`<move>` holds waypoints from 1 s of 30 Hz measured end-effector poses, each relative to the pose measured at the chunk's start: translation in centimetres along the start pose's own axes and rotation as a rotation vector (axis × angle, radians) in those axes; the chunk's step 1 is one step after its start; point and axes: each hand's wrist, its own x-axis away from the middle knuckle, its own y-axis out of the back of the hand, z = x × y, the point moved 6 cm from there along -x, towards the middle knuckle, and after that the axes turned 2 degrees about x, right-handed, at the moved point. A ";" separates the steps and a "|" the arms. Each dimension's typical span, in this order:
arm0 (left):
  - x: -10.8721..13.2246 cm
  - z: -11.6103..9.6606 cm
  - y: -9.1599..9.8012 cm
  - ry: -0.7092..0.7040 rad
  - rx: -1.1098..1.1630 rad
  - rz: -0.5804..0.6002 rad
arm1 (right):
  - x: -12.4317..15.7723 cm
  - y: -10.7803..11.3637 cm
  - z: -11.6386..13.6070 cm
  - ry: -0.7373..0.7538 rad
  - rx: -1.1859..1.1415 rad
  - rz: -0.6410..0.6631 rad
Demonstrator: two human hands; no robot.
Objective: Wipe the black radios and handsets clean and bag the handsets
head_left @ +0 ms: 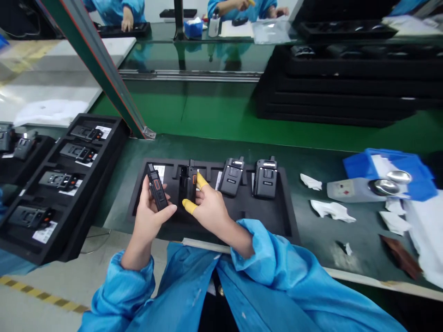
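Observation:
My left hand (pixel 148 216) is closed around a black walkie-talkie (pixel 158 188), held tilted with its orange-marked side turned up. With yellow covers on its thumb and a finger, my right hand (pixel 213 207) grips a second walkie-talkie (pixel 191 183) by its side; it stands on edge over the tray. Both radios are above the left part of a black foam tray (pixel 266 221), close together but apart. Two more walkie-talkies, one in the middle (pixel 231 176) and one at the right (pixel 265 178), lie in the tray's slots, with white labels partly hidden beside them.
On the left, a black tray (pixel 117 138) holds several radios. To the right lie crumpled wipes (pixel 332 210), a plastic bottle (pixel 341 190) and a blue bin (pixel 360 163). Stacked black trays (pixel 332 99) stand at the back right. A slanted metal post (pixel 104 69) rises behind; co-workers' hands show beyond.

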 end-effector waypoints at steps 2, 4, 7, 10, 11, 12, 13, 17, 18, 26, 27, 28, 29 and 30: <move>0.0 0.0 -0.7 0.006 0.037 0.009 | 0.7 0.4 0.7 -0.030 -0.082 0.022; 0.0 0.0 -1.4 0.044 0.141 -0.006 | 0.9 1.2 1.5 -0.078 -0.216 0.014; 0.0 0.3 -2.4 0.186 0.340 -0.027 | 0.8 3.0 1.9 -0.209 -0.457 -0.005; -0.3 0.7 -3.3 0.339 0.474 -0.058 | 0.6 4.9 1.2 -0.341 -0.618 -0.052; -0.4 0.9 -3.4 0.377 0.511 -0.096 | 0.6 5.4 0.9 -0.365 -0.657 -0.060; -0.5 1.0 -3.5 0.408 0.546 -0.140 | 0.6 5.7 0.6 -0.374 -0.692 -0.058; -0.5 1.0 -3.7 0.433 0.578 -0.176 | 0.5 6.0 0.3 -0.367 -0.723 -0.046; -0.5 0.5 -5.3 0.494 0.689 -0.224 | 0.3 6.1 -0.5 -0.299 -0.829 0.004; -0.4 0.4 -5.7 0.515 0.714 -0.237 | 0.2 6.1 -0.6 -0.299 -0.857 0.005; 0.3 0.0 -6.4 0.620 0.849 -0.201 | 1.6 5.7 -0.1 -0.261 -0.732 -0.051; 0.3 0.1 -6.5 0.623 0.854 -0.140 | 1.9 5.8 0.3 -0.193 -0.648 -0.055; 0.3 0.2 -6.5 0.616 0.857 -0.075 | 2.2 5.8 0.7 -0.120 -0.554 -0.056; 0.3 0.3 -6.6 0.596 0.861 -0.015 | 2.5 5.8 1.1 -0.054 -0.453 -0.057; 0.2 0.4 -6.6 0.569 0.865 0.035 | 2.8 5.7 1.3 -0.006 -0.344 -0.057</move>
